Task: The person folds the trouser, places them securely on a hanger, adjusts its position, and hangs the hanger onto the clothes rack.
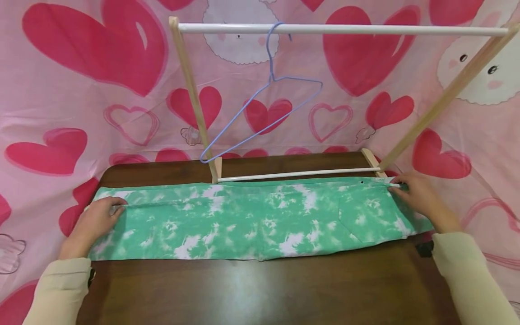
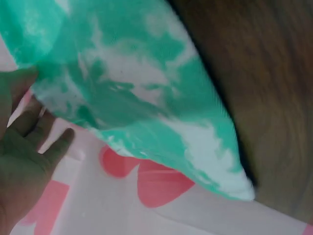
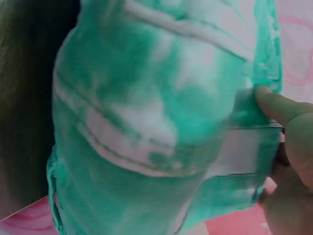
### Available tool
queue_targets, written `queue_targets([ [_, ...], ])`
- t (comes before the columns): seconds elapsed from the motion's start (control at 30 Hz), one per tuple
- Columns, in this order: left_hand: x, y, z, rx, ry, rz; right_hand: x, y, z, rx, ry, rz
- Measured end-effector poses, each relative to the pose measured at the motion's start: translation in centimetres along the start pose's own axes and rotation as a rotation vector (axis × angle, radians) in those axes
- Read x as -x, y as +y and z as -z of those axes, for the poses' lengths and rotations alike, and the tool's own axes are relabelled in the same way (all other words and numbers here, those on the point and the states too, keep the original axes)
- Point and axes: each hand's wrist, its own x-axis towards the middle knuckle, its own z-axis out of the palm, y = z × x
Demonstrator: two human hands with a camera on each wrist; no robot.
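A pair of green and white tie-dye trousers (image 1: 252, 221) lies folded lengthwise across the table, with a back pocket outline and the waistband toward the right. At the leg end, my left hand (image 1: 95, 223) pinches the cloth near its far edge between thumb and fingers. In the left wrist view, the thumb of this hand (image 2: 24, 161) is on the cloth edge while some fingers spread below. My right hand (image 1: 420, 198) pinches the waistband's far corner. Stitched seams and the waist edge show in the right wrist view, where the right hand (image 3: 293, 147) grips the trousers' side.
Behind the trousers stands a wooden rack with a white top rail (image 1: 349, 30) and a lower white bar (image 1: 300, 174). A blue wire hanger (image 1: 248, 104) hangs from the top rail. Pink heart-patterned cloth (image 1: 93, 113) surrounds the brown table (image 1: 243, 293).
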Motion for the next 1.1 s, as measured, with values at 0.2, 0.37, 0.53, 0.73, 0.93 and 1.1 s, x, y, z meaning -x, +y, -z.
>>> queue_targets([
  [0.2,-0.2,-0.9,-1.0,0.027,-0.14,-0.008,0.3,0.8,-0.7,0.008,-0.235,-0.089],
  [0.37,0.0,-1.0,-1.5,0.047,-0.131,-0.022,0.7,1.7,-0.6,0.049,-0.414,-0.221],
  [0.53,0.1,-1.1,-1.9,0.059,-0.107,-0.013,1.1,1.8,-0.3,-0.029,-0.388,-0.294],
  [0.73,0.3,-1.0,-2.0,0.076,-0.1,0.006,1.3,1.4,0.5,-0.127,0.059,-0.194],
  [0.93,0.1,-1.0,-2.0,0.092,-0.109,0.013,0.3,0.6,1.3,-0.166,0.397,-0.207],
  [1.1,0.1,-0.8,-1.9,0.091,-0.11,0.018,-0.5,0.2,0.8,-0.16,0.479,-0.305],
])
